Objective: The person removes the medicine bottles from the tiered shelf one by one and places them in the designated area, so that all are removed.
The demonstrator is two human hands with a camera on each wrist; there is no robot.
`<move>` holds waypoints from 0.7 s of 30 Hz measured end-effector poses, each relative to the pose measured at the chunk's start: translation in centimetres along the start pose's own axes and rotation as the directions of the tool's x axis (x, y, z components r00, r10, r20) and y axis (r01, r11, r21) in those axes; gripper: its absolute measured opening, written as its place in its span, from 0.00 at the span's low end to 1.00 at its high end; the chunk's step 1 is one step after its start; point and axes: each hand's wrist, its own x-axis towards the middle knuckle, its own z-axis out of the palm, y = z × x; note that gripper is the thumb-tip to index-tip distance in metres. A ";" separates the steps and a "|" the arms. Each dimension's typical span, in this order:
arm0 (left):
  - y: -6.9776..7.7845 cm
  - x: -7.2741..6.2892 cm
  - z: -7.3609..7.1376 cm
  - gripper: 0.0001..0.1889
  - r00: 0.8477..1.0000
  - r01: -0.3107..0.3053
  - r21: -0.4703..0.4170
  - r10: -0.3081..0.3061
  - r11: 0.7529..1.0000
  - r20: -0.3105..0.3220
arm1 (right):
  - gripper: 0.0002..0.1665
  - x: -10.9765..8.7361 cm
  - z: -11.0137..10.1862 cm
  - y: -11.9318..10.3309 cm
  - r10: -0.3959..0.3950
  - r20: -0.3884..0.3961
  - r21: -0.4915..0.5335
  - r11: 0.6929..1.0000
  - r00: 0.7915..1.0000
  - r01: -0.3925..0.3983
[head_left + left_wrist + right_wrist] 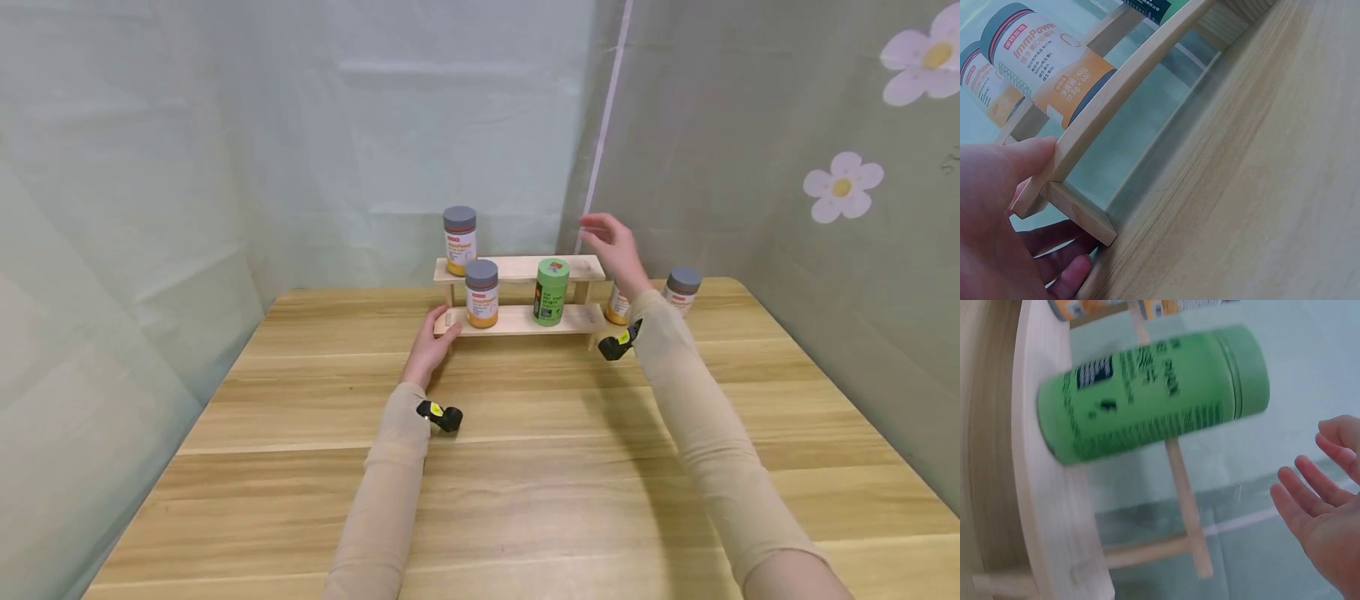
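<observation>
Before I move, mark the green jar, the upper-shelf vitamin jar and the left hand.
Green jar (552,295): head view, middle of its body.
Upper-shelf vitamin jar (461,244): head view, its label.
Left hand (428,345): head view, back of the hand.

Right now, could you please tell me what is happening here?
A person's left hand grips the left end of a wooden rack; the right hand is raised and empty. A green jar and a grey-lidded jar stand on the lower shelf, another on the upper shelf. Two more jars, partly hidden, are right of the rack.
</observation>
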 end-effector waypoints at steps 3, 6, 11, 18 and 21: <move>0.0 0.0 -0.1 0.31 1.000 -0.003 0.005 0.003 1.000 -0.005 | 0.22 0.0 0.7 -0.7 -0.010 0.022 0.004 1.000 1.000 0.010; 0.0 -0.1 -0.1 0.31 1.000 -0.006 0.008 0.006 1.000 -0.005 | 0.22 0.0 1.5 -1.3 -0.028 0.049 0.020 0.999 0.998 0.027; 0.1 -0.4 0.0 0.32 1.000 -0.012 0.007 0.012 1.000 -0.001 | 0.21 -0.1 2.7 -2.1 -0.061 0.079 0.047 0.997 0.995 0.057; 0.2 -0.3 -0.1 0.32 1.000 -0.004 0.016 0.004 1.000 -0.002 | 0.20 0.2 3.9 -2.5 -0.073 0.107 0.022 0.997 0.992 0.071; 0.2 -0.3 -0.1 0.32 1.000 -0.011 0.013 0.011 1.000 -0.005 | 0.20 0.4 4.2 -2.5 -0.080 0.124 0.011 0.997 0.989 0.079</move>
